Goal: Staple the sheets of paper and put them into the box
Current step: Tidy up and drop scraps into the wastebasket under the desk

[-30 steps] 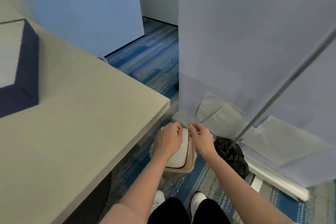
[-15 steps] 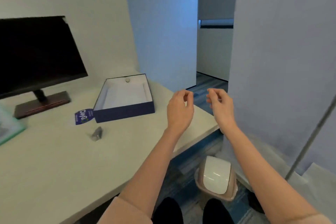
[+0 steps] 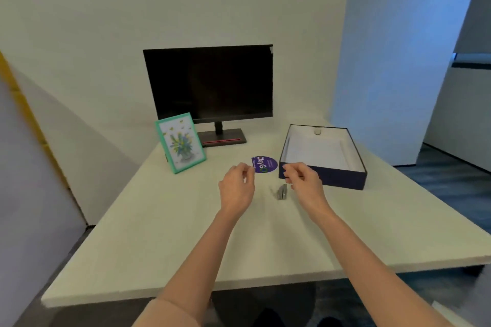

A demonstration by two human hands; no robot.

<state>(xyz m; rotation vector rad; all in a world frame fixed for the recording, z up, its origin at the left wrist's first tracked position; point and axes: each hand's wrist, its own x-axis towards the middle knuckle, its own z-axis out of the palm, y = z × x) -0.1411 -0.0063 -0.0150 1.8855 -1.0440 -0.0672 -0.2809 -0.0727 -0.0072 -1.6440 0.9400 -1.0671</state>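
Two hands hover over my white desk point(image 3: 159, 233), with bare tabletop all around the forearms and down to the near edge. My left hand point(image 3: 236, 190) and right hand point(image 3: 305, 180) are both raised, fingers loosely curled and holding nothing. Between them lies the small grey stapler point(image 3: 281, 192). Just right stands the open navy box point(image 3: 322, 156), white sheets inside. Behind are a dark monitor point(image 3: 208, 82), a teal picture frame point(image 3: 180, 142) and a purple round sticker point(image 3: 264, 164).

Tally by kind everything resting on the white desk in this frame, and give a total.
Black flat-screen monitor on a stand: 1
Teal-framed flower picture: 1
Round purple printed sticker: 1
Small grey metal stapler: 1
Open navy cardboard box with white lining: 1
Total: 5
Both hands hover empty above the desk.
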